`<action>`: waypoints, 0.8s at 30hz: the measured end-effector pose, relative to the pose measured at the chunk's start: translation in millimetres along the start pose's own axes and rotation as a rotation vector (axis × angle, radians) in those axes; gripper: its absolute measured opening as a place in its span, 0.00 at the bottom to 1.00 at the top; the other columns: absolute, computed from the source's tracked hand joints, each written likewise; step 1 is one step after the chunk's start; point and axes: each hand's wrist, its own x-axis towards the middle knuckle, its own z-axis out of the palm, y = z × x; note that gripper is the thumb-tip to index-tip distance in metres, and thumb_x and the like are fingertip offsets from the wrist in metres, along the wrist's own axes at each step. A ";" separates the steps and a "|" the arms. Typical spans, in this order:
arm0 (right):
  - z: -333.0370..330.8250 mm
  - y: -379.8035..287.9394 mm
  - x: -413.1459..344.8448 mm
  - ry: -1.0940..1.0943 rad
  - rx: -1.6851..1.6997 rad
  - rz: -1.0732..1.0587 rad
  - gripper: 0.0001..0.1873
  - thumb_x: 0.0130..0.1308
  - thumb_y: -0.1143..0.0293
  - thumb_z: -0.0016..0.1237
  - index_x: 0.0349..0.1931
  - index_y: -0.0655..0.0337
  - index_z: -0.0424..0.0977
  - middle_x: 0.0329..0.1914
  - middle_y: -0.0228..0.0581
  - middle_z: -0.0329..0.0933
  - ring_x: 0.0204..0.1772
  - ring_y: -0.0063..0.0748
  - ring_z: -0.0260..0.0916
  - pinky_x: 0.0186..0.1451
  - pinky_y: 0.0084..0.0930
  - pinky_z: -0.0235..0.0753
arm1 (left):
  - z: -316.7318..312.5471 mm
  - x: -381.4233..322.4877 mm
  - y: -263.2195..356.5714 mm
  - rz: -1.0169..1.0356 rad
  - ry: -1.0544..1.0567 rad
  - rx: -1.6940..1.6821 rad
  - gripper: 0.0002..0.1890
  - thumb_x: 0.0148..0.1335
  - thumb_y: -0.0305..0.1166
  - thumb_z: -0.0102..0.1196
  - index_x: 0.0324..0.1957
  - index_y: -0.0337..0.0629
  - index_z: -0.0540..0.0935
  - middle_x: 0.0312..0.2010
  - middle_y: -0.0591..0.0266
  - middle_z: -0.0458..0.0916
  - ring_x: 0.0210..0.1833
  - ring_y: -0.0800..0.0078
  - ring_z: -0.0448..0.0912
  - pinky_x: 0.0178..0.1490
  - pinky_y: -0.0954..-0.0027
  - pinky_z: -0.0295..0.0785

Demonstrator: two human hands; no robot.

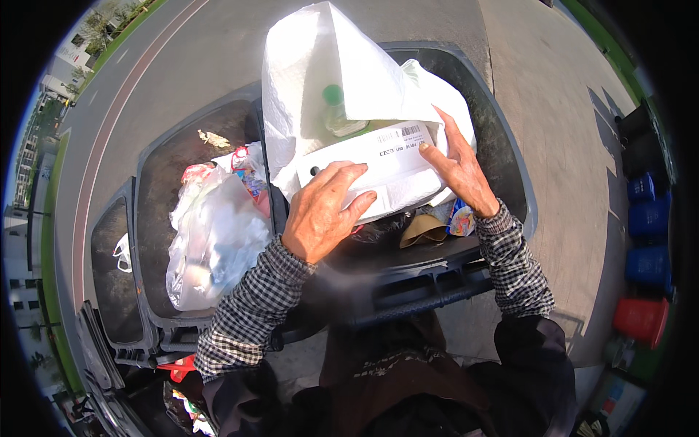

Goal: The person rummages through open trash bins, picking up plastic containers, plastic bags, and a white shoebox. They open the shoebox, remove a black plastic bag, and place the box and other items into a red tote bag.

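A large white bag (306, 65) stands open over a dark wheeled bin (513, 164) in front of me. Inside it lie a white box (382, 169) with printed labels and a clear bottle (338, 117) with a green cap. My left hand (327, 213) rests on the box's near left part, thumb and fingers apart; whether it grips the box is unclear. My right hand (458, 161) is at the bag's right side, with a finger on the box's corner and the other fingers at the bag's edge. Below the bag, brown cardboard (423, 232) and a colourful wrapper (461, 218) show in the bin.
To the left, a second bin (164, 142) holds clear plastic bags (218, 240) and wrappers; beyond it a smaller-looking bin (112, 262) has a white bag. Blue bins (650, 216) and a red container (641, 319) stand at the right. Pavement surrounds the bins.
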 end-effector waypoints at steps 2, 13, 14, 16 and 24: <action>7.0 -11.0 -2.1 -0.012 0.041 -0.100 0.43 0.77 0.59 0.55 0.89 0.53 0.53 0.87 0.61 0.60 0.88 0.59 0.59 0.87 0.60 0.61 | -9.8 35.2 -13.4 -0.231 0.263 -0.092 0.25 0.69 0.32 0.73 0.65 0.38 0.82 0.57 0.48 0.86 0.55 0.57 0.88 0.54 0.58 0.86; 24.2 27.0 -2.7 0.016 -0.043 -0.242 0.35 0.84 0.55 0.54 0.82 0.66 0.63 0.79 0.60 0.71 0.82 0.56 0.68 0.83 0.46 0.68 | -13.6 57.1 -50.0 0.080 0.336 0.598 0.15 0.69 0.26 0.67 0.55 0.41 0.82 0.34 0.49 0.90 0.31 0.54 0.91 0.36 0.60 0.87; 12.3 49.6 18.0 0.024 -0.068 -0.288 0.35 0.84 0.53 0.54 0.81 0.66 0.64 0.78 0.60 0.72 0.81 0.57 0.69 0.83 0.46 0.68 | -7.9 73.1 -29.1 0.074 0.373 0.606 0.13 0.70 0.26 0.67 0.53 0.40 0.82 0.33 0.49 0.90 0.29 0.56 0.91 0.34 0.62 0.85; 4.2 81.1 27.0 0.050 -0.073 -0.346 0.36 0.85 0.48 0.52 0.80 0.65 0.65 0.77 0.60 0.73 0.80 0.58 0.71 0.81 0.48 0.71 | -14.2 55.8 18.4 0.108 0.447 0.591 0.12 0.72 0.28 0.69 0.51 0.38 0.82 0.31 0.51 0.88 0.28 0.62 0.89 0.31 0.67 0.83; -4.3 76.0 57.3 -0.053 0.229 0.047 0.52 0.78 0.31 0.52 0.79 0.76 0.64 0.66 0.63 0.78 0.67 0.47 0.80 0.68 0.41 0.82 | -88.7 -149.6 44.2 -0.423 0.825 -0.089 0.12 0.84 0.36 0.59 0.54 0.34 0.81 0.28 0.63 0.82 0.24 0.80 0.75 0.29 0.75 0.72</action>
